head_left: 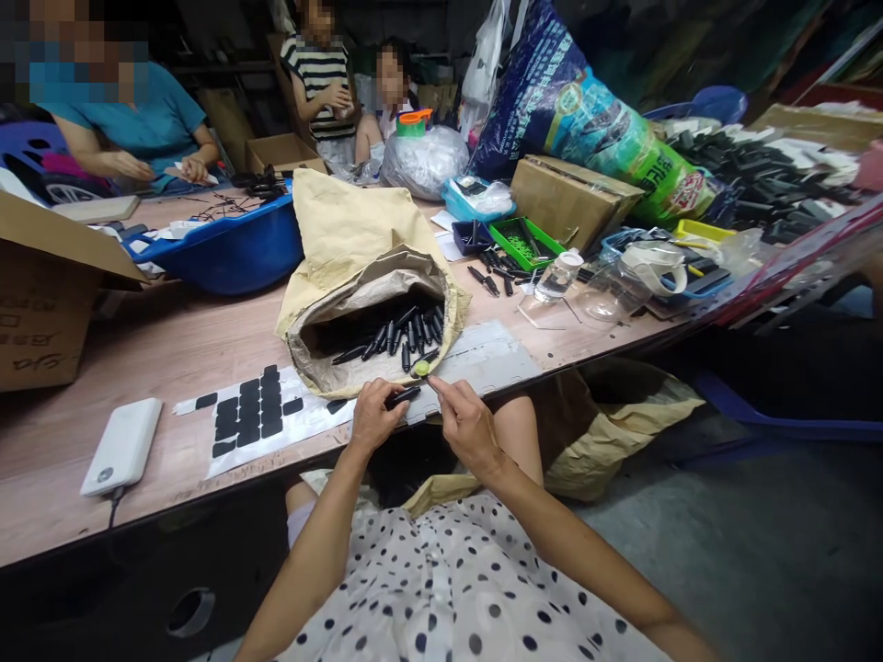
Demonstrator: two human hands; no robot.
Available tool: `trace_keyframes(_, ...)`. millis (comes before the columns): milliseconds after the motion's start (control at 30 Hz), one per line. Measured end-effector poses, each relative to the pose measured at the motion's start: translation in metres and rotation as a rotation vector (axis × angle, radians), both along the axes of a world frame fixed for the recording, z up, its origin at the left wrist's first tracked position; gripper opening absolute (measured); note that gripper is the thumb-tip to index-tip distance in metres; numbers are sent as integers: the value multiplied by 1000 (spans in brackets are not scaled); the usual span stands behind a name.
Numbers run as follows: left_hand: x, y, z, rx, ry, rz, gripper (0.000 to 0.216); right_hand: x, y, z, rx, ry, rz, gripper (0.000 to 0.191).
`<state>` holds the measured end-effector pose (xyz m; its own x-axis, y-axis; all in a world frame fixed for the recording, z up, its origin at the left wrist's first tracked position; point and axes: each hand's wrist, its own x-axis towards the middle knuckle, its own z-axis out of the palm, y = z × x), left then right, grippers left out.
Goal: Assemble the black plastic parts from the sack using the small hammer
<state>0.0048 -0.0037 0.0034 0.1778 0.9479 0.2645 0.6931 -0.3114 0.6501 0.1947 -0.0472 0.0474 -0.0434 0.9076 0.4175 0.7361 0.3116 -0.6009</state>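
My left hand is closed around a black pen-shaped piece at the table's front edge. Just to its right, my right hand pinches a small dark item with a round yellow-green end; its kind is hard to make out. Beyond both hands lies an open beige woven sack, its mouth facing me. Several black pen-shaped pieces rest inside it. To the left, a white sheet carries rows of black rounded patches.
A white power bank with a cable and a cardboard box stand left. Behind are a blue basin, a green tray, a clear jar and a large printed sack. Other people sit across the table.
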Motion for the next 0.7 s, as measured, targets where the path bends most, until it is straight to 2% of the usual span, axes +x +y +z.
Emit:
trace_keyframes(267, 3, -2, 2, 9, 11, 20, 12, -3, -8, -14, -62, -115, 22, 45)
trace_keyframes(367, 3, -1, 2, -9, 8, 22, 11, -2, -7, -13, -82, -139, 22, 44)
trace_keyframes(533, 2, -1, 2, -25, 19, -1, 8, -4, -7, -5, -6, -77, 19, 44)
trace_keyframes(700, 2, -1, 1, -18, 17, 0, 10, -5, -12, -12, -2, -111, 41, 46)
